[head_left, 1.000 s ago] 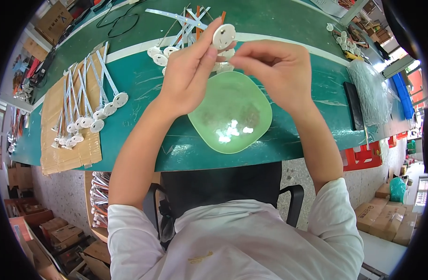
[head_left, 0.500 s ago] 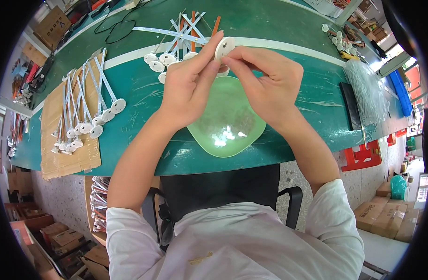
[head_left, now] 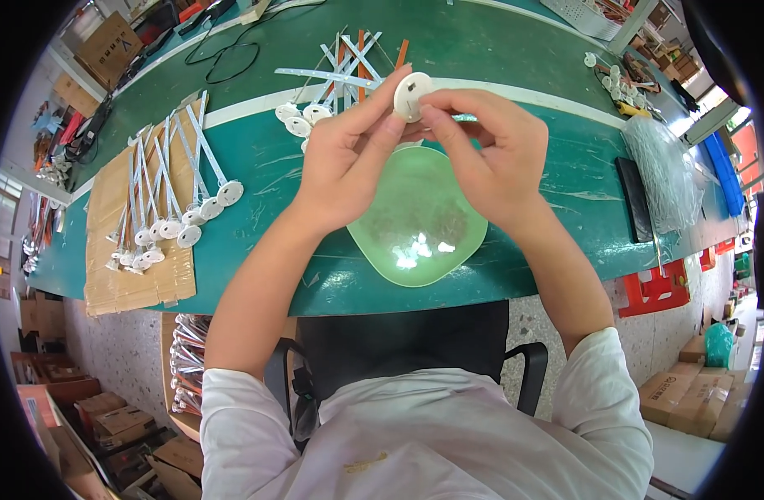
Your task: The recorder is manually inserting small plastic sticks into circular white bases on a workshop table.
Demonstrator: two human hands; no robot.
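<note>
My left hand [head_left: 342, 167] holds up a white round disc [head_left: 409, 90] by its edge, between thumb and index finger. Dark marks or openings show on the disc's face. The thumb and fingers of my right hand [head_left: 505, 158] are pinched at the disc's right edge; anything between them is too small to make out. Below both hands stands a green bowl [head_left: 372, 237] with a blurred greyish-brown patch inside. Just beyond my left hand lies a crossed pile of strips [head_left: 319, 74] with white discs at their ends, partly hidden by my hands.
On the left, cardboard [head_left: 107, 250] carries several strips with white discs [head_left: 229, 193]. At the right lie a black bar [head_left: 634, 200] and clear plastic bags [head_left: 664, 179]. A red stool [head_left: 653, 292] stands below the table's right edge, and a black chair [head_left: 399, 337] is close to me.
The held disc has turned so more of its face shows. The whole view has shifted slightly, moving everything a little to the right; both hands keep their grip positions.
</note>
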